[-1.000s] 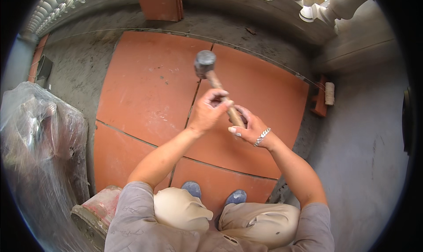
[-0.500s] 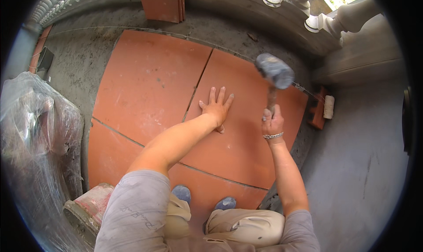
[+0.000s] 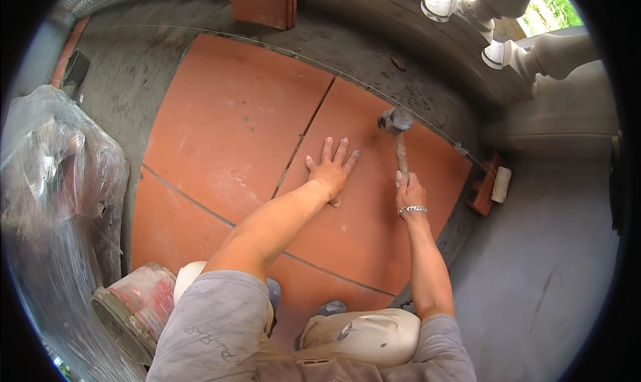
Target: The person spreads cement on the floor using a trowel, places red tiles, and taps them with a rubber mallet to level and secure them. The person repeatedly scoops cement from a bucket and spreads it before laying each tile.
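Note:
My left hand (image 3: pixel 330 175) lies flat with spread fingers on a large terracotta floor tile (image 3: pixel 360 222), close to the joint on its left side. In my right hand (image 3: pixel 410 194) is the wooden handle of a rubber mallet (image 3: pixel 395 120). The mallet's dark head is at the tile's far part; whether it touches the surface I cannot tell. Left of the joint is a second terracotta tile (image 3: pixel 227 122), and more tiles lie nearer, under my feet. A thin string (image 3: pixel 300 52) runs along the far edge of the tiles.
Grey mortar bed (image 3: pixel 140 68) borders the tiles. Spare tiles (image 3: pixel 262 5) lean at the far wall. A brick (image 3: pixel 483 188) with a string roll (image 3: pixel 501 184) sits right, by a grey wall. Left are a plastic-wrapped object (image 3: pixel 60 182) and a dirty bucket (image 3: pixel 143 302). Balusters (image 3: pixel 567 54) stand far right.
The mallet head has come down from its raised position toward the tile. My left hand stays flat on the same spot, and the view has shifted slightly.

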Available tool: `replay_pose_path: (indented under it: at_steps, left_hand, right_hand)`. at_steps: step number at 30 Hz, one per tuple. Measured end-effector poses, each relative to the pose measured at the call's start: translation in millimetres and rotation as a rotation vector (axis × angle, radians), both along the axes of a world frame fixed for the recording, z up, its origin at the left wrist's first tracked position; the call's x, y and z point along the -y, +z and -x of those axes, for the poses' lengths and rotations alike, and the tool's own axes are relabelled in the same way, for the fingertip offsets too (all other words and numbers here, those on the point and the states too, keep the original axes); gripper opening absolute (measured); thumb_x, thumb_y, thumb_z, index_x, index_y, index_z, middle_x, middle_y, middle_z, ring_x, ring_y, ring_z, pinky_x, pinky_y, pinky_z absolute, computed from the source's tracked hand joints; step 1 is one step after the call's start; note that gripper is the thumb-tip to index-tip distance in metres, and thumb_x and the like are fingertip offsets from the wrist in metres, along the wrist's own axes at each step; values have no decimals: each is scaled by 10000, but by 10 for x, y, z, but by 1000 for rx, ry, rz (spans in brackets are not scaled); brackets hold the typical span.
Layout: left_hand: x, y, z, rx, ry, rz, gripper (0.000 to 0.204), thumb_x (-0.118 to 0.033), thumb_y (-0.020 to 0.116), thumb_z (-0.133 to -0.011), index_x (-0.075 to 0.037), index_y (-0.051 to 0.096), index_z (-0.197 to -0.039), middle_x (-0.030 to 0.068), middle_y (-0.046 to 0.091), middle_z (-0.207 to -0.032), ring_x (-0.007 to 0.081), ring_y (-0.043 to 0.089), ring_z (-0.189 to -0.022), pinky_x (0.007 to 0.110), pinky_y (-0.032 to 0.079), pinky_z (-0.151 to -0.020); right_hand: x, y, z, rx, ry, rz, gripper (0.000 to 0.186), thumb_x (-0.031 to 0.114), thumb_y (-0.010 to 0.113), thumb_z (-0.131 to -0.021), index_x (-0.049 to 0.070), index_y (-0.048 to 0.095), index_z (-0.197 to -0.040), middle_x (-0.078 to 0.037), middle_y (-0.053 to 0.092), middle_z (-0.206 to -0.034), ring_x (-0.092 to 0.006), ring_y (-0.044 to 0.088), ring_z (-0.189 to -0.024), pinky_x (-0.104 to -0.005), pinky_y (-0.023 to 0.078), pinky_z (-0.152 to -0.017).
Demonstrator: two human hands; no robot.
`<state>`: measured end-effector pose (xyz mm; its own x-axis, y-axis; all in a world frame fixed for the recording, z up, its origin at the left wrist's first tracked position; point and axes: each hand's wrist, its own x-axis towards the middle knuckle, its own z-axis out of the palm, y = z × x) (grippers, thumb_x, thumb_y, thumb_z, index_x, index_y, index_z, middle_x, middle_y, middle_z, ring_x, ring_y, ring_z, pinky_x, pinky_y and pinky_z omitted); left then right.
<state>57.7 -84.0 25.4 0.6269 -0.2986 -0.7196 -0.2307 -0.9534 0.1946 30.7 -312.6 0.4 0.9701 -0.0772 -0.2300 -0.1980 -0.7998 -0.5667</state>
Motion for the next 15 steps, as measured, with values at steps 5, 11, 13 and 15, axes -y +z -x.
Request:
replay_pose_path:
  at_steps: [5, 11, 13, 15]
  left_hand:
    - [-5, -16, 12, 20, -6, 0, 1327, -361, 929, -604, -234, 61, -1599, 139, -88, -1655, 458, -64, -1501, 707, 383, -1041]
    - [-12, -18, 7, 10, 0, 4, 1335, -346, 933, -602, -237, 54, -1601, 136, -95, -1655, 458, -54, -1502, 701, 392, -1035]
    - [-18, -20, 5, 25, -4, 5, 1343, -341, 935, -599, -238, 47, -1601, 137, -92, -1656, 459, -52, -1502, 699, 395, -1032]
    - [-16, -20, 9, 14, -6, -3, 1346, -336, 935, -599, -239, 40, -1600, 136, -88, -1656, 458, -51, -1502, 693, 395, -1039]
  right_hand:
    - [44, 19, 27, 57, 28, -89, 414, 461, 507, -999, 56, 590, -973, -189, 653, -733, -429, 645, -697, -499, 491, -628]
    - [77, -18, -17, 11, -10, -104, 392, 430, 509, -1004, 47, 591, -983, -178, 655, -728, -414, 653, -696, -481, 494, -621]
    - [86, -18, -29, 30, -58, -182, 404, 436, 504, -1004, 43, 598, -985, -188, 657, -736, -425, 654, -719, -493, 491, -637]
    - [87, -7, -49, -6, 81, 33, 395, 424, 506, -1007, 41, 598, -986, -186, 653, -732, -410, 659, -720, -479, 495, -645]
